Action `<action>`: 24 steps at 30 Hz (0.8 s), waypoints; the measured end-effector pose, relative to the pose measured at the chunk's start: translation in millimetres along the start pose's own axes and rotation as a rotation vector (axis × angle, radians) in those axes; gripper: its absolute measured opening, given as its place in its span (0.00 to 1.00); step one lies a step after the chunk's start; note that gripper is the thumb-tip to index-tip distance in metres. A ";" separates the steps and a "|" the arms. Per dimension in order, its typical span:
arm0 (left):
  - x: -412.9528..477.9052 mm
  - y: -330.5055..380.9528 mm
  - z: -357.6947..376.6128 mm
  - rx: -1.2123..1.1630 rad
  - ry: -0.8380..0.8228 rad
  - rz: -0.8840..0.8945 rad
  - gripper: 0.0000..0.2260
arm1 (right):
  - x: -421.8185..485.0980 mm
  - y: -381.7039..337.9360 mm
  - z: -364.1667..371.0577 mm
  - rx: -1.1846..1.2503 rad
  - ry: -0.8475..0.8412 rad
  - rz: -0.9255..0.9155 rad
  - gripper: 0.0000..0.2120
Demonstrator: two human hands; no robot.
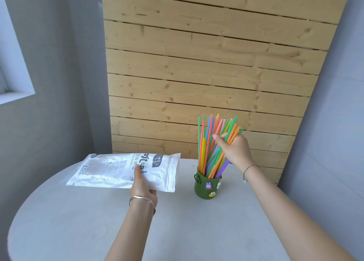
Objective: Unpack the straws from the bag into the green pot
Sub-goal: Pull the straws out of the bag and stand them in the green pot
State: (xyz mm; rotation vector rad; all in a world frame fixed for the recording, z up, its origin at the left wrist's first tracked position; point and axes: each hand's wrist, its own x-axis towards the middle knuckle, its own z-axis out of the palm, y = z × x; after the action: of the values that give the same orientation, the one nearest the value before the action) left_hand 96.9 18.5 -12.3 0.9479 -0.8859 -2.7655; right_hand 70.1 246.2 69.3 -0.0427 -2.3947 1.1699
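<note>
A round grey worktop [78, 231] stands against a wooden slat wall [197, 63]. At ten o'clock, the clear bag [122, 171] is held off the surface, pinched at its near edge by the left hand [142, 187]. At two o'clock, the green pot [205, 186] holds upright colourful straws [211, 142]; the right hand [234, 148] has its fingers [218, 139] closed around them.

My straws [213, 148] are green, orange, yellow, pink, blue and purple; the pot [206, 185] dark green; the bag [110, 172] white with black print; the tabletop [78, 221] pale grey.
</note>
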 end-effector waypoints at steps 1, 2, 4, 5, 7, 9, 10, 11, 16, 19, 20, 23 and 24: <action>-0.5 0.0 0.2 0.001 0.001 0.001 0.13 | 2.8 -3.3 -1.2 0.001 0.024 -0.013 0.18; -1.0 0.0 0.0 0.000 0.002 0.002 0.13 | 4.8 -5.6 -1.2 -0.012 0.029 -0.015 0.21; -2.7 -0.6 0.2 0.001 -0.003 -0.003 0.14 | 5.5 -7.1 2.0 -0.077 -0.009 -0.006 0.25; -3.8 -0.9 0.4 0.004 -0.006 -0.008 0.14 | 5.1 -6.1 5.2 -0.110 -0.042 0.001 0.25; -5.9 -1.0 0.5 0.010 -0.010 -0.012 0.14 | 3.8 -3.2 10.3 -0.150 -0.087 0.028 0.24; -7.0 -0.3 0.2 0.011 -0.012 -0.013 0.15 | 1.6 -2.0 12.5 -0.159 -0.106 0.048 0.23; -7.3 0.5 0.0 0.011 -0.015 -0.012 0.14 | 0.1 -2.5 12.4 -0.142 -0.112 0.050 0.22; -7.7 1.2 -0.4 0.014 -0.020 -0.010 0.14 | -1.7 -4.0 11.5 -0.101 -0.105 0.044 0.19; -12.2 3.9 -0.4 0.055 -0.047 -0.006 0.11 | -18.9 -19.9 -1.1 0.083 0.259 -0.054 0.21; -12.9 4.2 -0.1 0.092 -0.067 0.008 0.12 | -47.4 -31.8 -1.3 0.184 0.483 -0.206 0.19; -12.9 4.1 0.1 0.102 -0.077 0.013 0.13 | -59.7 -33.9 3.2 0.185 0.533 -0.252 0.15; -15.7 2.4 -0.3 0.104 -0.122 0.052 0.17 | -93.1 -36.1 27.6 0.229 0.361 -0.184 0.09; -18.6 1.6 -0.2 0.096 -0.155 0.073 0.18 | -100.7 -33.6 37.5 0.263 0.217 -0.077 0.09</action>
State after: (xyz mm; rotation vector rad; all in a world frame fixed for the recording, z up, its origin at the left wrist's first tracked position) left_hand 111.9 21.9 -1.6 0.7058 -1.0625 -2.7860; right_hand 149.5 174.2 34.7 0.0073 -2.0237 1.3596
